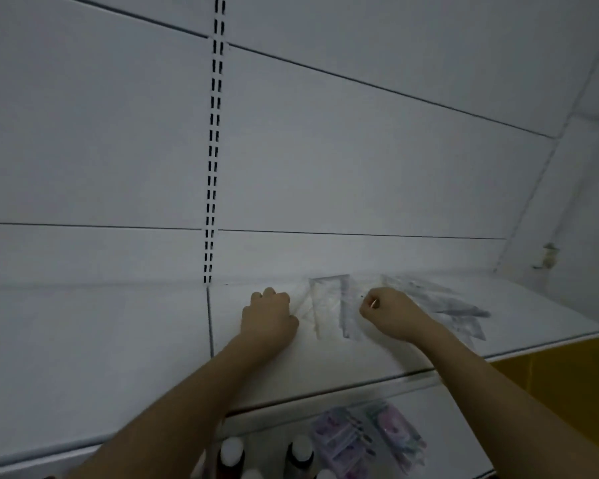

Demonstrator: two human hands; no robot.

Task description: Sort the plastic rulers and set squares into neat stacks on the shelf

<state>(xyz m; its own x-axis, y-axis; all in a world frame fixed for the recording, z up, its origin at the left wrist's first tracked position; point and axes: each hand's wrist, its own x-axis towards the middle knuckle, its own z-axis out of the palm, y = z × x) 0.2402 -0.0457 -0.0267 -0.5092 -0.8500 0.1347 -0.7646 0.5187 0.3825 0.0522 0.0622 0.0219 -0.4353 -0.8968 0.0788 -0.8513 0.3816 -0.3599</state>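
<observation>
On white shelf [377, 354], by back wall: clear set squares [329, 307] lying between hands. Left hand [268, 318] curling onto edge, right hand [389, 314] pinching other side. Risking see-through sheets sliding, fanning out; loose pile [440, 300] at right getting nudged.

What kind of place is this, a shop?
Probably a shop. White shelf on a slotted upright, packaged clear set squares on top, bottles and pink packets below.

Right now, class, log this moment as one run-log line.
left hand: on set squares, grip unclear | right hand: fingers curled at their right edge | loose rulers: right | shelf: white
</observation>
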